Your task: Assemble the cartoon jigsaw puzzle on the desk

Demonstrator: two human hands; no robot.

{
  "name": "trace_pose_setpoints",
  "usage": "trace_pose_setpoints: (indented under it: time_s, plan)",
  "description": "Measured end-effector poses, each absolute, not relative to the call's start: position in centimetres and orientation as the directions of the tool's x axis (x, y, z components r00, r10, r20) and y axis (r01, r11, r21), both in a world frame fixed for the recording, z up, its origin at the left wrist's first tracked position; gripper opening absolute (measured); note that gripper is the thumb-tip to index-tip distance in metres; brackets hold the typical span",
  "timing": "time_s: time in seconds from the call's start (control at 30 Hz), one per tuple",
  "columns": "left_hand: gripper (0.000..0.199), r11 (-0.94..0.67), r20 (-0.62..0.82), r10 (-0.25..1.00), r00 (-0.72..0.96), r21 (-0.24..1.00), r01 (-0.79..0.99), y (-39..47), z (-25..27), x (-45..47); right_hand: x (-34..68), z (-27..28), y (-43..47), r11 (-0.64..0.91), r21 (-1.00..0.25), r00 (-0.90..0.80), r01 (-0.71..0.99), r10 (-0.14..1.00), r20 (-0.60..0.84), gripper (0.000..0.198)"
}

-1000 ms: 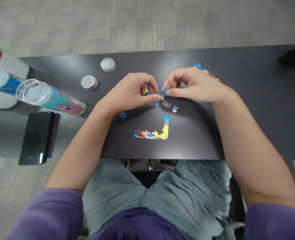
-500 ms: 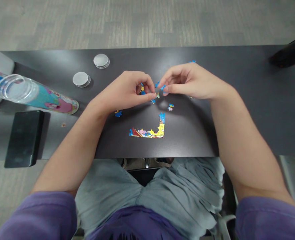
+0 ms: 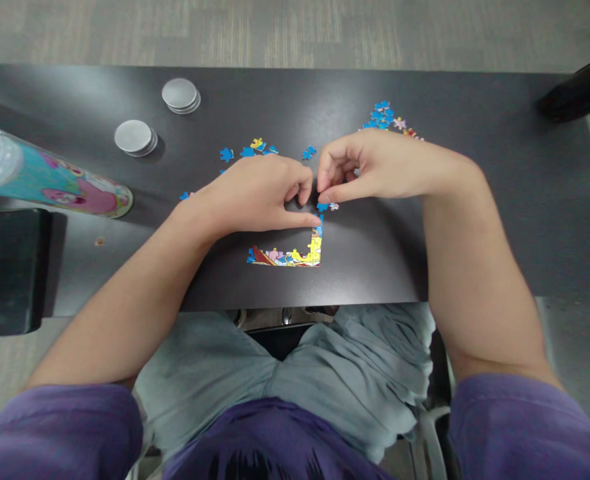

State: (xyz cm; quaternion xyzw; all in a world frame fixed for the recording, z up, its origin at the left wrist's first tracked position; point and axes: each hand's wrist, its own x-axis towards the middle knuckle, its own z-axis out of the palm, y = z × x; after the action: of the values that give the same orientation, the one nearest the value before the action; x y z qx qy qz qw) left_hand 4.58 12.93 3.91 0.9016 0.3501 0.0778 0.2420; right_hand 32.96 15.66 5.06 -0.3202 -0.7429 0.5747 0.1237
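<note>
A joined L-shaped part of a jigsaw puzzle (image 3: 315, 250) lies near the table's front edge, its upright arm on the right. My left hand (image 3: 269, 193) hovers over the table with fingers curled and thumb stretched apart from them. Its thumb tip touches the top end of that upright arm. Just above this end, my right hand (image 3: 359, 167) pinches a blue puzzle piece (image 3: 322, 207) between thumb and fingers. Beside it lies a small pale puzzle piece (image 3: 334, 207). My fingers partly hide the pinched piece.
Loose blue and yellow pieces (image 3: 247, 152) lie beyond my left hand, and a pile of pieces (image 3: 381, 117) beyond my right. At left are two stacks of silver discs (image 3: 133, 137) (image 3: 179, 95), a colourful tube (image 3: 75, 183) and a black phone-like object (image 3: 9, 270). A dark cylinder (image 3: 577, 93) stands far right.
Both hands have come nearer the joined puzzle part. My left thumb now touches its upper end, and the right hand has brought a blue piece close above it. The view has shifted slightly.
</note>
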Motion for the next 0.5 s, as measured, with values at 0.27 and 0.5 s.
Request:
trace_pose_setpoints:
  time_s: [0.27,0.5]
  plan:
    - [0.035,-0.647,-0.037,0.680,0.732,0.439,0.623,12.21,4.13,5.14,32.68,4.93,15.40,0.183,-0.906,-0.763,0.382,0.616,-0.197,0.033]
    - [0.038,-0.630,-0.044,0.701,0.712,0.429,0.647,12.16,4.15,5.09,32.26,5.22,15.25,0.245,-0.847,-0.736,0.471,0.639,-0.225,0.034]
